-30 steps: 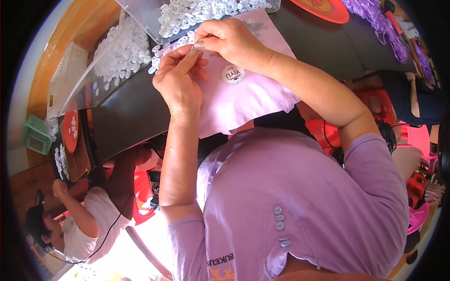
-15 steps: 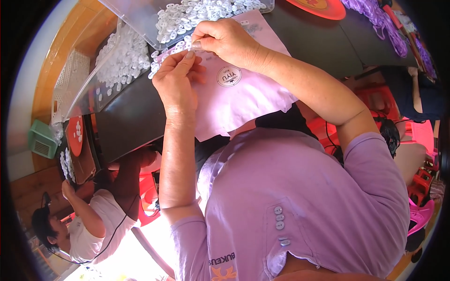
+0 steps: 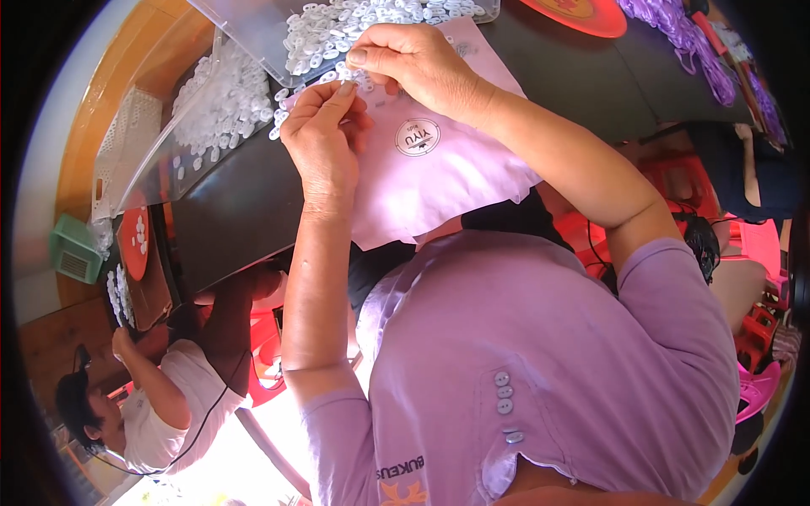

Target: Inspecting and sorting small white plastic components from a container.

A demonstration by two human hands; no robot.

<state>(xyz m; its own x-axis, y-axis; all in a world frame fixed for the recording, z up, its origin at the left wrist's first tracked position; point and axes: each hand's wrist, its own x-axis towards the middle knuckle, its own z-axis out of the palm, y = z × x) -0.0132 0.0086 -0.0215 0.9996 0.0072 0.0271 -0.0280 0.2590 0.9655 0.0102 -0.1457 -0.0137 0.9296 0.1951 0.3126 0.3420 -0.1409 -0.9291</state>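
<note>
My left hand (image 3: 325, 135) is closed, thumb against forefinger, above the far left corner of a pink printed sheet or bag (image 3: 422, 181). Whatever it pinches is too small to make out. Just beyond and to the right, my right hand (image 3: 413, 67) also holds thumb and forefinger pressed together, its fingertips a little apart from the left ones. Any thing between them is hidden. Small white oval pieces with holes (image 3: 280, 114) lie around the left fingertips at the sheet's edge. Many more white pieces (image 3: 325, 34) fill a clear plastic box (image 3: 240, 42) right behind my hands.
Another heap of white pieces (image 3: 224, 97) lies to the left on the dark table (image 3: 240, 211). A red plate (image 3: 582, 18) and purple cords (image 3: 679, 38) are at the far right. A co-worker (image 3: 169, 396) sits at lower left, near a green basket (image 3: 78, 249).
My right hand has risen slightly away from the left, opening a small gap between the fingertips. The left hand has shifted a little to the right with the sheet.
</note>
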